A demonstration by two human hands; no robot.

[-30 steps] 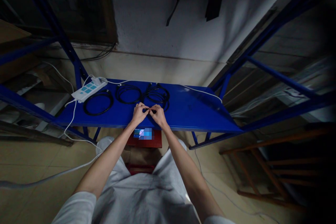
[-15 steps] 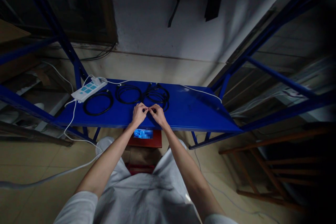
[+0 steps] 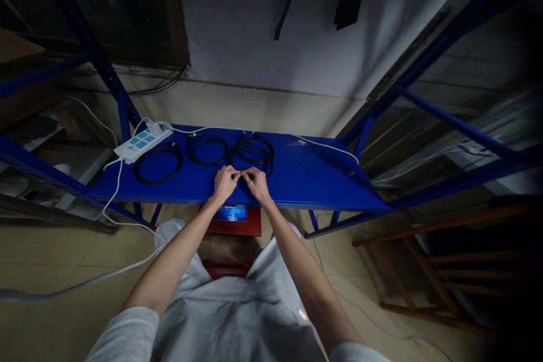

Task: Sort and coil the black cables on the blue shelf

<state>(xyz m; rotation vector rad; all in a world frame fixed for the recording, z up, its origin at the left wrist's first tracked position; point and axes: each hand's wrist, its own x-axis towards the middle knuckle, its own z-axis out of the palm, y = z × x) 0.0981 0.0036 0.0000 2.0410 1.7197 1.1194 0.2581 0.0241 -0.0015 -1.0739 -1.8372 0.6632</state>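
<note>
Over the near part of a blue shelf (image 3: 314, 175), my left hand (image 3: 225, 183) and my right hand (image 3: 257, 183) meet with thumbs and forefingers pinched. What lies between the fingertips is too small to make out. Just behind my hands is a coiled black cable (image 3: 270, 154) with its plug ends toward the back. A second black cable coil (image 3: 207, 164) lies to its left, beyond my left hand. Farther left, a third black cable coil (image 3: 158, 182) rests in front of a white power strip (image 3: 142, 146).
A white cord (image 3: 328, 147) runs along the shelf's back. Blue uprights (image 3: 365, 131) flank the shelf. Below the front edge, a lit screen (image 3: 231, 213) lies on a red stool (image 3: 246, 230). A wooden chair (image 3: 424, 271) stands at right; a thick grey cord (image 3: 85, 284) hangs at left.
Both hands stay pinched in nearly the same place, with their fingertips slightly shifted. The view has tilted a little, and the picture on the lit screen differs.
</note>
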